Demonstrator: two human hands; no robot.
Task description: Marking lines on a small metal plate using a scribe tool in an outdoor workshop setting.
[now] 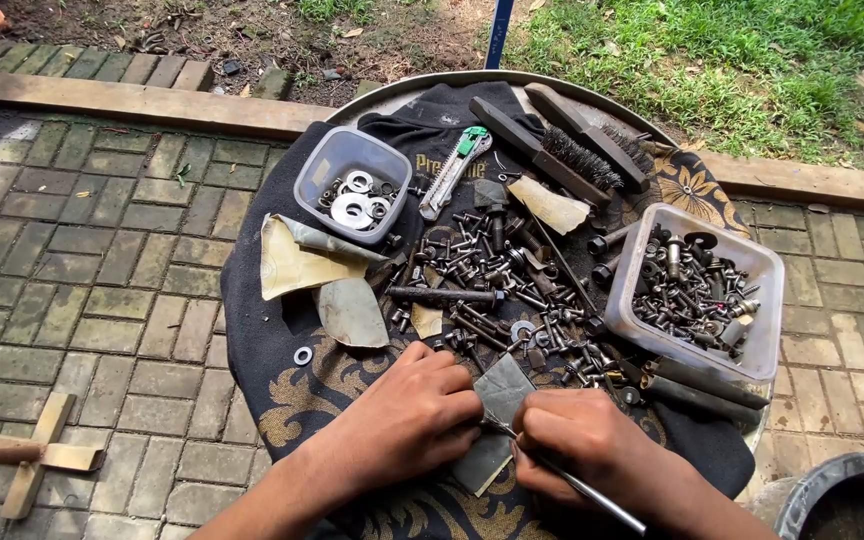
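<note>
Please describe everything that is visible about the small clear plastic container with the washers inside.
The small clear container is a square tub of see-through plastic with rounded corners and no lid. It stands upright on the dark cloth at the tray's upper left. Inside lie several flat metal washers, silvery rings of different sizes. Torn sandpaper lies just below it. Neither hand touches it.

Bolt heap and tub just beyond hands.

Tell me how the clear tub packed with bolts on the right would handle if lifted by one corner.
The clear tub is probably heavy for its size: dark metal bolts fill much of it. Its thin plastic wall may flex under a one-corner lift. It would likely tilt, and the loose bolts could slide toward the low side.
</note>
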